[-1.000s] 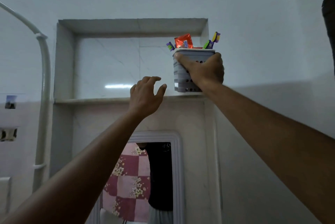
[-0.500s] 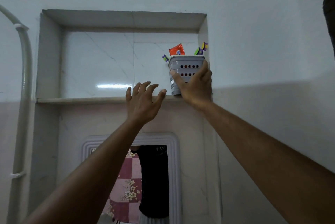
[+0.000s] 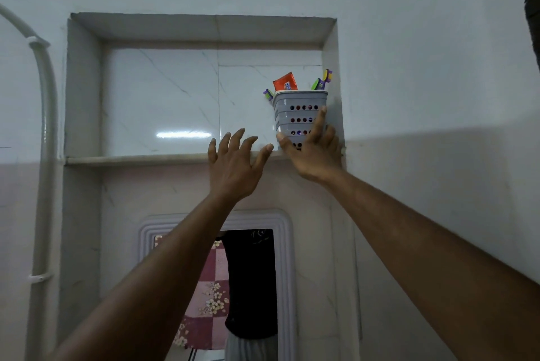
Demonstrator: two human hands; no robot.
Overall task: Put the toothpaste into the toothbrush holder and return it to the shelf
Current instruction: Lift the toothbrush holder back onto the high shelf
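A grey perforated toothbrush holder [image 3: 298,113] stands on the marble shelf [image 3: 131,159] of a wall niche, in the niche's right corner. An orange toothpaste tube [image 3: 285,82] and colourful toothbrushes [image 3: 323,81] stick out of its top. My right hand [image 3: 315,153] lies against the holder's lower front, fingers stretched out and apart, thumb at its bottom left edge. My left hand [image 3: 233,168] hovers empty with spread fingers at the shelf's front edge, just left of the holder.
The niche's right wall [image 3: 330,68] is close beside the holder. A white pipe [image 3: 46,127] runs down the wall on the left. A framed mirror [image 3: 287,273] hangs below the shelf, reflecting a person and a pink checked cloth.
The holder has gone from held above the shelf edge to standing in the niche's right corner. My right hand slid down from its rim and loosened. My left hand rose a little.
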